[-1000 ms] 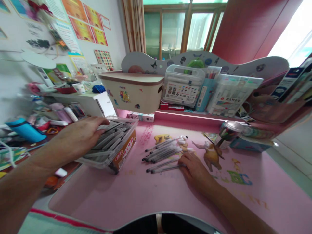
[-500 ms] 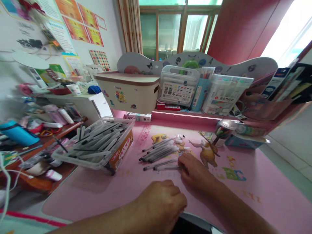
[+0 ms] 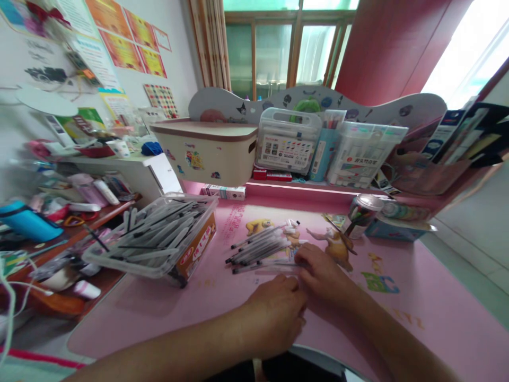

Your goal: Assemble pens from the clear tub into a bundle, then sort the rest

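Note:
A loose pile of clear gel pens (image 3: 260, 246) with dark tips lies on the pink desk mat, its tips pointing left. My right hand (image 3: 320, 273) rests at the right ends of the nearest pens, fingers curled down on a pen (image 3: 266, 267). Close beside it, nearer to me, is my left hand (image 3: 276, 315), its fingers closed and its back to the camera; whatever they hold is hidden. To the left stands a clear plastic box (image 3: 153, 270) heaped with many similar pens (image 3: 163, 233).
A cream lidded bin (image 3: 214, 159), a marker case (image 3: 288, 146) and a second marker box (image 3: 366, 159) line the back shelf. At right stand a jar of pens (image 3: 363, 212) and a blue box (image 3: 397, 229). Cluttered shelves (image 3: 99, 217) flank the desk's left side.
My left hand has moved forward and up to my right hand. The nearest pen has shifted toward the pile. My right hand has barely moved.

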A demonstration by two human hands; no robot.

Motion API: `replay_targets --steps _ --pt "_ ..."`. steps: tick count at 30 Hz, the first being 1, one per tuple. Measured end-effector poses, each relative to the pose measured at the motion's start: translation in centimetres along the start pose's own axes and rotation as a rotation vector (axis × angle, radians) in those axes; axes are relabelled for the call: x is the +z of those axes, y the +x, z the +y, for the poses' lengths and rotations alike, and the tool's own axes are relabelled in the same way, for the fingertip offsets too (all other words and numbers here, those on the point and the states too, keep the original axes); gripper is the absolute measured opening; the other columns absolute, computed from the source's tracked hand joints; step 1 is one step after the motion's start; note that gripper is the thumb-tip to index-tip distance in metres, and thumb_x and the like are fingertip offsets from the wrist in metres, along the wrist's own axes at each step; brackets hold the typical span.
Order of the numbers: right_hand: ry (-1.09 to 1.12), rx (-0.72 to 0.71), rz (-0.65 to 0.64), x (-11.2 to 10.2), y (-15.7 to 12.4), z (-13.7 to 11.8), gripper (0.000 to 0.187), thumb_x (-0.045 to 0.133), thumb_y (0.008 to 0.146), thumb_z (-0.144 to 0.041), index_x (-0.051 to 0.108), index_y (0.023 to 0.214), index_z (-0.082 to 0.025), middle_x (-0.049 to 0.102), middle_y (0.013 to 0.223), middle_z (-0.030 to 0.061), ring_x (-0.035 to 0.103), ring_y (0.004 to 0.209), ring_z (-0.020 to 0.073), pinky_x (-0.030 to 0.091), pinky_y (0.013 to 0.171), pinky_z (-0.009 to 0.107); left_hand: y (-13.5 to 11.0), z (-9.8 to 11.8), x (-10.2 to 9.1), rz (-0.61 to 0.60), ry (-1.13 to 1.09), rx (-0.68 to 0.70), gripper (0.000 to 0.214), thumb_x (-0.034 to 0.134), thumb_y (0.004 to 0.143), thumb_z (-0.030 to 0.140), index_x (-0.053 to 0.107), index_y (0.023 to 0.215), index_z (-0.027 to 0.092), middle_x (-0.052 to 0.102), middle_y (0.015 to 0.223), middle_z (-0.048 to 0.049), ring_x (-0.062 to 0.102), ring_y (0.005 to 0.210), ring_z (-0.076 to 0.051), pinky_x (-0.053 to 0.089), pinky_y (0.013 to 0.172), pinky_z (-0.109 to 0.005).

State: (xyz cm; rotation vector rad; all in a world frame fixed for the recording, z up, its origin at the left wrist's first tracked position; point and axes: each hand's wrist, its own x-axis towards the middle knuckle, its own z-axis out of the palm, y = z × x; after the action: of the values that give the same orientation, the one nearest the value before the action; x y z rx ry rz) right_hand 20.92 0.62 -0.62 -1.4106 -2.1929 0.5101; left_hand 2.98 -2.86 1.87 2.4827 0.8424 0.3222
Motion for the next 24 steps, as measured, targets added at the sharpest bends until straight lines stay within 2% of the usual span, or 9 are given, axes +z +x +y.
replay_targets --steps 4,6,8,11,15,17,21,24 --pt "0.2 0.114 0.049 -0.2 0.2 0.1 0.018 0.043 0.079 -0.012 0.056 0.088 -0.021 0.062 0.083 0.0011 0.056 0.079 0.0185 0.042 0.073 0.031 0.5 -0.6 0.7 0.043 -0.12 -0.071 0.01 0.059 0.08 0.018 0.063 0.09 0.018 0.062 0.105 -0.0129 0.053 0.103 -0.031 0.04 0.093 -0.042" --pt "0.31 0.186 0.075 -0.2 0.2 0.1 0.014 0.041 0.085 -0.017 0.054 0.088 -0.022 0.061 0.08 -0.0007 0.057 0.077 0.0179 0.043 0.072 0.031 0.6 -1.2 0.9 0.129 -0.205 -0.093 0.016 0.059 0.081 0.018 0.062 0.096 0.018 0.06 0.109 -0.0115 0.051 0.107 -0.029 0.038 0.096 -0.04" --pt "0.415 0.252 0.091 -0.2 0.1 0.0 0.012 0.041 0.086 -0.021 0.053 0.086 -0.023 0.058 0.076 -0.0022 0.056 0.073 0.017 0.042 0.068 0.029 0.8 -1.8 1.0 0.25 -0.306 -0.156 0.015 0.059 0.082 0.019 0.061 0.097 0.019 0.06 0.107 -0.0094 0.051 0.105 -0.027 0.037 0.093 -0.037" --pt "0.608 0.287 0.088 -0.1 0.0 -0.2 0.011 0.045 0.082 -0.022 0.055 0.085 -0.023 0.053 0.072 -0.0032 0.05 0.065 0.0146 0.039 0.057 0.025 1.1 -2.5 1.0 0.419 -0.536 -0.287 0.01 0.06 0.085 0.026 0.058 0.092 0.019 0.06 0.092 -0.0052 0.052 0.088 -0.022 0.038 0.08 -0.031" --pt "0.86 0.253 -0.116 0.3 -0.3 -0.9 0.01 0.051 0.082 -0.026 0.059 0.079 -0.021 0.048 0.065 -0.0037 0.039 0.054 0.0112 0.028 0.047 0.023 1.5 -2.7 1.2 0.524 -1.026 -0.285 0.022 0.06 0.088 0.031 0.054 0.106 0.019 0.059 0.084 -0.0012 0.053 0.076 -0.016 0.04 0.071 -0.026" --pt "0.924 0.249 -0.21 0.6 -0.4 -1.1 0.014 0.054 0.084 -0.031 0.059 0.077 -0.02 0.046 0.064 -0.0038 0.036 0.052 0.0101 0.025 0.047 0.022 1.7 -2.6 1.3 0.544 -1.182 -0.28 0.021 0.061 0.087 0.031 0.055 0.103 0.018 0.058 0.078 0.0003 0.054 0.072 -0.014 0.041 0.068 -0.024" --pt "1.007 0.279 -0.317 1.0 -0.5 -1.0 0.027 0.06 0.084 -0.044 0.062 0.082 -0.017 0.052 0.064 -0.0019 0.041 0.054 0.0095 0.027 0.049 0.023 2.0 -2.7 1.8 0.504 -1.298 -0.304 0.026 0.065 0.082 0.04 0.055 0.083 0.016 0.054 0.063 0.003 0.049 0.055 -0.011 0.038 0.053 -0.021" --pt "0.997 0.284 -0.354 0.9 -0.4 -0.6 0.035 0.063 0.083 -0.05 0.061 0.079 -0.016 0.058 0.065 0.0013 0.045 0.054 0.0099 0.029 0.051 0.024 2.1 -3.0 2.3 0.481 -1.297 -0.316 0.031 0.065 0.082 0.045 0.054 0.083 0.016 0.049 0.054 0.0058 0.043 0.045 -0.008 0.031 0.044 -0.019"
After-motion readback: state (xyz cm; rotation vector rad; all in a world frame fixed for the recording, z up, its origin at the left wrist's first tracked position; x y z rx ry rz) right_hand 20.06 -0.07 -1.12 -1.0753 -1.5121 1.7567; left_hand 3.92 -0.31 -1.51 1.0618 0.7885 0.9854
